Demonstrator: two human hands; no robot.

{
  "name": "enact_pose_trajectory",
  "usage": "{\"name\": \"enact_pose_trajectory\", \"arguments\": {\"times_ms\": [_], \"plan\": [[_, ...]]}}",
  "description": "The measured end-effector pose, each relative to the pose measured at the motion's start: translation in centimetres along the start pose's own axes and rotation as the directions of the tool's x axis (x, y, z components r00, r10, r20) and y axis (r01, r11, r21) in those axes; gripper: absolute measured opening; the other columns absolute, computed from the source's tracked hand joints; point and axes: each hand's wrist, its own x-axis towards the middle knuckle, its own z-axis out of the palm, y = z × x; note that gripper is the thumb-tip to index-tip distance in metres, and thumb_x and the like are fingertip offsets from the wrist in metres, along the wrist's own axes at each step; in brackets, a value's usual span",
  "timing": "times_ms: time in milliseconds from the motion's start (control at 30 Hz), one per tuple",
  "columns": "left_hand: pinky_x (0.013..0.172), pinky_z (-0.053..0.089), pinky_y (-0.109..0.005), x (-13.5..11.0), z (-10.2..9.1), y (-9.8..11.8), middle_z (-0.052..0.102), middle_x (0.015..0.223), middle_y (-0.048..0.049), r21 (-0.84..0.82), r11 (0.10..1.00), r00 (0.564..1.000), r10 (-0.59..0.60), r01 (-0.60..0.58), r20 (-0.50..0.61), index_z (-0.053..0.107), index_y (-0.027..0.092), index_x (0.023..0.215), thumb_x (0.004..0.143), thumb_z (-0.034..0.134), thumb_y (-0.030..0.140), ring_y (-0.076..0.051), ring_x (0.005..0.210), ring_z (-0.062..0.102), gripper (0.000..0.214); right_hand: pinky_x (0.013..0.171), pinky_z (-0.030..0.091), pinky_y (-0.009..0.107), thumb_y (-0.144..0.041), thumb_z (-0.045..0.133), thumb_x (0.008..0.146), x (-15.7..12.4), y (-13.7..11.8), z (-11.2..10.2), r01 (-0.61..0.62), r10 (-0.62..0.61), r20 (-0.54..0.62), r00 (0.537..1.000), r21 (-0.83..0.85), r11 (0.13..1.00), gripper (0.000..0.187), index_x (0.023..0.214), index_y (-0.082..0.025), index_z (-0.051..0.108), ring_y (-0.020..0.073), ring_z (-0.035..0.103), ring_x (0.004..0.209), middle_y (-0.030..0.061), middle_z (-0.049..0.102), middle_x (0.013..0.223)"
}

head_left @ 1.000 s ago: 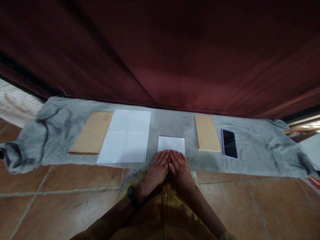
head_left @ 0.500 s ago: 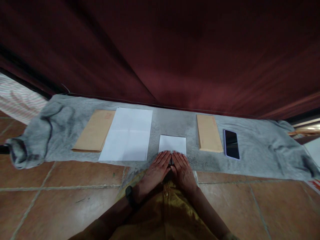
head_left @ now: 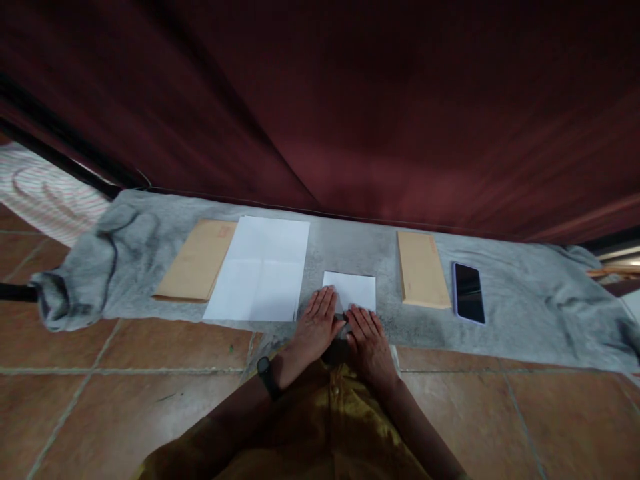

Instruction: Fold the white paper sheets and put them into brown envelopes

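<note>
Dark red fabric (head_left: 380, 147) rises behind the grey-clothed tabletop (head_left: 535, 307). Between a large white sheet (head_left: 263, 267) and a brown envelope (head_left: 424, 270) lies the small white paper (head_left: 354, 287). Left hand (head_left: 315, 325) covers its left side, right hand (head_left: 370, 341) its near edge; each grip is released, fingers extended.

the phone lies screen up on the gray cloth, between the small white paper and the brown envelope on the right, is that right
Not quite: the phone isn't between them. The head view shows it to the right of that brown envelope, which itself lies between the small white paper and the phone.
</note>
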Motion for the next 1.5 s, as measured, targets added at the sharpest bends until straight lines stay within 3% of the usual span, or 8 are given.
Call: {"name": "enact_pose_trajectory", "arguments": {"times_ms": [533,933,1167,1333,1500], "plan": [[0.125,0.025,-0.049,3.9,0.3,-1.2,0.038,0.158,-0.0238,0.070,0.997,1.000,-0.019,0.019,0.010,0.038,0.000,0.149,0.099,0.045,0.029,-0.029,0.151,0.030,0.058,0.123,0.026,0.052,-0.024,0.041,0.104,-0.1,0.2,0.1,0.026,-0.027,-0.044,0.999,-0.037,0.999,0.053,0.155,-0.015,0.034,0.0243,0.035,0.148,0.0132,0.045,0.156],[0.123,0.031,-0.043,0.0,-0.3,-0.1,0.042,0.158,-0.0130,0.059,0.996,0.997,0.072,-0.072,-0.007,0.046,0.014,0.147,0.102,0.041,0.025,-0.023,0.149,0.036,0.047,0.122,0.026,0.052,-0.024,0.040,0.104,0.0,0.0,-0.3,0.021,-0.021,-0.012,1.000,-0.030,0.999,0.051,0.154,-0.014,0.037,0.0246,0.035,0.148,0.0136,0.046,0.155],[0.124,0.029,-0.043,-3.0,-0.4,0.2,0.038,0.161,-0.0130,0.080,0.987,0.990,0.138,-0.141,0.042,0.043,0.011,0.149,0.104,0.039,0.035,-0.024,0.150,0.033,0.051,0.122,0.026,0.051,-0.025,0.039,0.105,0.5,-0.5,-1.1,-0.014,0.015,0.028,0.999,-0.027,1.000,0.047,0.150,-0.013,0.043,0.0249,0.038,0.146,0.0136,0.048,0.154],[0.122,0.032,-0.044,-3.1,-0.4,0.4,0.043,0.157,-0.0149,0.068,0.990,0.991,0.122,-0.125,0.053,0.046,0.009,0.147,0.103,0.041,0.037,-0.026,0.148,0.037,0.052,0.122,0.026,0.052,-0.025,0.041,0.104,1.0,-1.2,-1.7,-0.034,0.035,0.064,0.997,-0.013,0.999,0.044,0.146,-0.015,0.050,0.0259,0.037,0.146,0.0134,0.047,0.154],[0.119,0.036,-0.043,-3.0,-0.2,0.6,0.047,0.154,-0.0175,0.059,0.992,0.993,0.113,-0.116,0.041,0.045,0.006,0.146,0.101,0.040,0.028,-0.027,0.145,0.042,0.050,0.122,0.023,0.054,-0.028,0.039,0.105,1.9,-2.0,-1.1,-0.058,0.059,0.034,0.998,-0.006,0.998,0.045,0.147,-0.016,0.049,0.0267,0.036,0.146,0.0130,0.046,0.155]]}}
